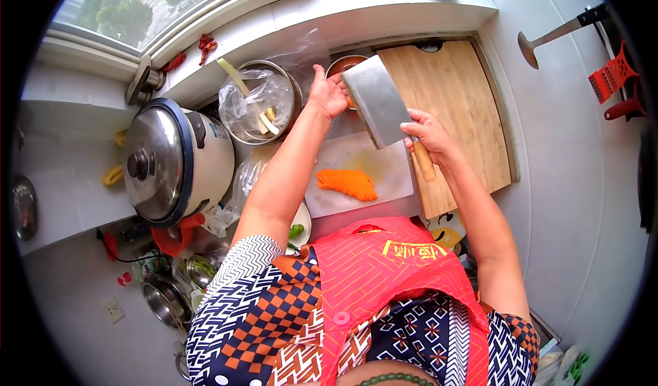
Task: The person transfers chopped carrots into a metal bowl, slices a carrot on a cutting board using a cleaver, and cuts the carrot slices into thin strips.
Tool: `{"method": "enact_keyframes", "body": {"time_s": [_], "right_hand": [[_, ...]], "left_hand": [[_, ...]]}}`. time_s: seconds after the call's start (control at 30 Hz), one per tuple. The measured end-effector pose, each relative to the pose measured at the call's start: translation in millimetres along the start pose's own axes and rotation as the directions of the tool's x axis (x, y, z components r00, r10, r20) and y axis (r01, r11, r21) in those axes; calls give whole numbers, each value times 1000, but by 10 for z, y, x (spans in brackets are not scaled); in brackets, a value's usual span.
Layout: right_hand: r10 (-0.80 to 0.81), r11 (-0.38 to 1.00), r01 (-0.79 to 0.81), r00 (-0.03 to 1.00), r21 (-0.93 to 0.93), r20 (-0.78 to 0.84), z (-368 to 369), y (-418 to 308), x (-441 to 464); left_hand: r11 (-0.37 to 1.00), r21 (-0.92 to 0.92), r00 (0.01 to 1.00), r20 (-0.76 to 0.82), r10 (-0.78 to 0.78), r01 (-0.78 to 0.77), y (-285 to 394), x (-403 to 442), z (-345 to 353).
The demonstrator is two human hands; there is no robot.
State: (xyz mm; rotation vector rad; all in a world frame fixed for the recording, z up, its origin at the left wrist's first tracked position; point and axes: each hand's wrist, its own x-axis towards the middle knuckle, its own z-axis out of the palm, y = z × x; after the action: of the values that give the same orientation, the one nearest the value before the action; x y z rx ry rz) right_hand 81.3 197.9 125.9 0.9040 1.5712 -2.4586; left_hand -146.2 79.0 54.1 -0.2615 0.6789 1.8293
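My right hand [430, 136] grips a cleaver [378, 99] near the base of its wooden handle, with the broad blade raised above the work surface. To the left of the blade, my left hand [329, 95] is held out with its fingers apart and nothing visible in it; some fingertips are close to the blade. Behind both is a round bowl [347, 62] with a reddish-orange inside, partly hidden by the blade and hand. On the white cutting board [394, 180] lies an orange heap of sliced carrot [347, 183], below the cleaver.
A large wooden board [460, 105] lies at right. At left stand a pot lined with a plastic bag [248, 105] and a rice cooker [159, 163]. A plate with green peppers [297, 230] is partly behind my left arm. Utensils, including a ladle [548, 43], hang on the right wall.
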Motion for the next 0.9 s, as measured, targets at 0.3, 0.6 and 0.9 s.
{"method": "enact_keyframes", "body": {"time_s": [0.3, 0.6, 0.9], "right_hand": [[-33, 993, 26, 997, -113, -65, -308, 183, 253], [-21, 996, 20, 1000, -87, -4, -132, -4, 226], [-93, 982, 69, 987, -174, -132, -104, 14, 222]], "left_hand": [[1000, -1, 999, -50, 7, -7, 90, 47, -60], [987, -77, 972, 198, -126, 144, 27, -120, 140], [849, 529, 973, -199, 117, 6, -59, 17, -207]]}}
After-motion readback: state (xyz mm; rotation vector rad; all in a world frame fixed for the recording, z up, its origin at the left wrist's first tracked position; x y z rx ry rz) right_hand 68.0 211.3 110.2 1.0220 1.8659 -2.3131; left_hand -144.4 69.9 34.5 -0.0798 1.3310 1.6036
